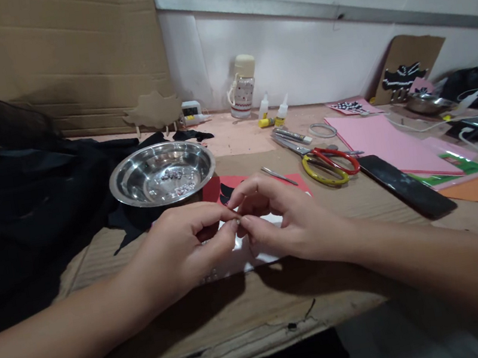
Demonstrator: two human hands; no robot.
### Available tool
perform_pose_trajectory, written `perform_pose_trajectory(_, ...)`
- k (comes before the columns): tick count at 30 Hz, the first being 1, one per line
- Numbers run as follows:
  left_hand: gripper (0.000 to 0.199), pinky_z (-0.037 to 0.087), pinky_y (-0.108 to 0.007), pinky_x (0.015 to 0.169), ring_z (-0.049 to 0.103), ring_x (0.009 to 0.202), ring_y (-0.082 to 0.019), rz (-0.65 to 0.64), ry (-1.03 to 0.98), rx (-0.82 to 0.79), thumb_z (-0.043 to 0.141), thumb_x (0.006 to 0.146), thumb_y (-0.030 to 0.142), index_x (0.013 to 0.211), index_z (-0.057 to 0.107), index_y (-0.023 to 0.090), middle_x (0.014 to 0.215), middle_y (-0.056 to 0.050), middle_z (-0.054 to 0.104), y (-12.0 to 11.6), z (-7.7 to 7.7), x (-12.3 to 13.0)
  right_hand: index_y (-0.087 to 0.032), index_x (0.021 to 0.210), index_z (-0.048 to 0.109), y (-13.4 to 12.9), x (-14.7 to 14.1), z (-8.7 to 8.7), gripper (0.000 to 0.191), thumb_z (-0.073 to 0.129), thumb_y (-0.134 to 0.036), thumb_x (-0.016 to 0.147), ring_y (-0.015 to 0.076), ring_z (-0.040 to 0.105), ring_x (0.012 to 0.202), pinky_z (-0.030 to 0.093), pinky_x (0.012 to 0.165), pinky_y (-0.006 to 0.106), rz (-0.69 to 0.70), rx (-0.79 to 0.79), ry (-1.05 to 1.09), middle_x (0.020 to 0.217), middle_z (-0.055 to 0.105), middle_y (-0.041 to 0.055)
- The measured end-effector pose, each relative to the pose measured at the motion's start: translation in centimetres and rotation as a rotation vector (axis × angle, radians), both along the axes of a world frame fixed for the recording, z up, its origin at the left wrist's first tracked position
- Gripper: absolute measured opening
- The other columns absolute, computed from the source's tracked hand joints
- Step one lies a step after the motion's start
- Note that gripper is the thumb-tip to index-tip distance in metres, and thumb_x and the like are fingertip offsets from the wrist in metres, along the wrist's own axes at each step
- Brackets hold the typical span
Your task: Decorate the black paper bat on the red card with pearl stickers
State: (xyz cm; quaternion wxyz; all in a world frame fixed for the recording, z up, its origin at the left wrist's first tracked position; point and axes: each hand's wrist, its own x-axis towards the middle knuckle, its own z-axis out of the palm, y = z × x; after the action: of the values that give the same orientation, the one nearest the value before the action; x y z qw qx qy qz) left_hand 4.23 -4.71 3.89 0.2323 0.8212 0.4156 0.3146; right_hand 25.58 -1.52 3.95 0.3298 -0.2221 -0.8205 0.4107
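My left hand (189,241) and my right hand (283,214) meet over the middle of the table, fingertips touching. Both pinch at one small spot, and the tiny thing between them is too small to name. Beneath the hands lie a white sheet (233,259) and a red sheet (285,181), mostly covered by my fingers. A black cut piece (225,193) shows on the red sheet just beyond my fingertips. Behind my left hand stands a shiny metal bowl (160,173) with small glittering bits in it. Tweezers or a similar thin metal tool (279,176) lie beyond my right hand.
Scissors (325,165) with red and yellow handles and a black phone (406,186) lie to the right. Pink sheets (390,143) are behind them. Glue bottles (281,110) and a drinking bottle (243,87) stand at the back. Black fabric (15,226) fills the left.
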Motion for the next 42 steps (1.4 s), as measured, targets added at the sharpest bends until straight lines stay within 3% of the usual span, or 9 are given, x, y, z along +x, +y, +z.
perform_pose_trajectory(5, 0.027, 0.047, -0.022, 0.063, 0.067, 0.069, -0.012, -0.011, -0.007, 0.012, 0.054, 0.099, 0.027, 0.091, 0.079, 0.022, 0.079, 0.003, 0.077, -0.17, 0.13, 0.00, -0.021, 0.108, 0.055, 0.23, 0.05, -0.21, 0.013, 0.060, -0.019, 0.097, 0.0133, 0.066, 0.079, 0.054, 0.071, 0.027, -0.001, 0.018, 0.000, 0.088, 0.066, -0.0007)
perform_pose_trajectory(15, 0.031, 0.048, -0.025, 0.060, 0.066, 0.068, -0.017, 0.077, -0.062, -0.158, 0.054, 0.097, 0.037, 0.087, 0.079, 0.021, 0.078, 0.001, 0.077, 0.36, 0.10, 0.13, -0.022, 0.106, 0.054, -0.08, 0.51, 0.11, 0.009, 0.055, -0.017, 0.098, 0.0144, 0.065, 0.077, 0.051, 0.069, 0.029, -0.049, 0.150, -0.109, 0.089, 0.068, 0.0011)
perform_pose_trajectory(22, 0.027, 0.048, -0.024, 0.060, 0.066, 0.066, -0.015, 0.097, -0.063, -0.124, 0.056, 0.093, 0.036, 0.085, 0.078, 0.021, 0.074, 0.002, 0.075, 0.18, -0.08, 0.20, -0.022, 0.102, 0.058, -0.12, 0.11, 0.00, 0.012, 0.065, -0.031, 0.100, 0.0145, 0.067, 0.078, 0.054, 0.070, 0.028, -0.078, 0.085, -0.092, 0.086, 0.070, 0.0004)
perform_pose_trajectory(34, 0.029, 0.050, -0.023, 0.060, 0.069, 0.069, -0.015, 0.042, -0.066, -0.109, 0.054, 0.096, 0.032, 0.089, 0.080, 0.022, 0.080, 0.002, 0.080, 0.00, 0.26, 0.08, -0.022, 0.102, 0.059, -0.02, 0.33, -0.24, 0.007, 0.064, -0.025, 0.099, 0.0128, 0.066, 0.075, 0.053, 0.068, 0.025, -0.070, 0.120, -0.068, 0.085, 0.069, -0.0010)
perform_pose_trajectory(42, 0.025, 0.048, -0.019, 0.053, 0.064, 0.060, -0.013, 0.015, -0.133, -0.220, 0.059, 0.096, 0.035, 0.090, 0.081, 0.024, 0.076, 0.003, 0.078, -0.11, 0.32, 0.02, -0.022, 0.099, 0.059, 0.04, 0.22, 0.07, 0.006, 0.064, -0.025, 0.101, 0.0131, 0.066, 0.077, 0.053, 0.073, 0.028, 0.008, 0.002, 0.045, 0.085, 0.067, -0.0020)
